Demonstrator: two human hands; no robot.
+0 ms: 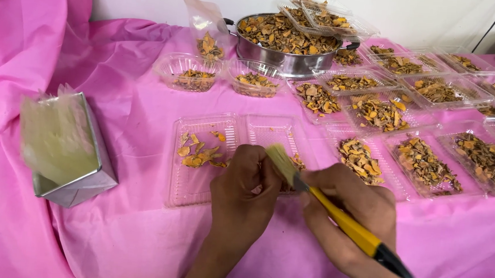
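We're mid-brushing: right hand [346, 218] is wrapped closed around a yellow-handled paintbrush with black tip and pale bristles [335, 215], bristles up against the left hand [244, 188]. Left hand is curled into a loose fist over the hinged clear plastic clamshell tray [198, 182]; something small seems pinched in it, but the fingers hide it, so we can't tell what. The tray lies open on the pink cloth-covered table [136, 236], directly under and ahead of both hands, a few orange-yellow dried root slices [199, 153] in its left half. Judging by this, we're cleaning one piece; next move likely needs a steady brush angle and a firm pinch.

Around: steel pot full of dried slices [286, 43] at the back, filled clear trays [426, 163] to the right, two round plastic cups [189, 71], a grey open box of pale sheets [67, 149] at left. Nothing blocks the hands; the filled trays sit close on the right.
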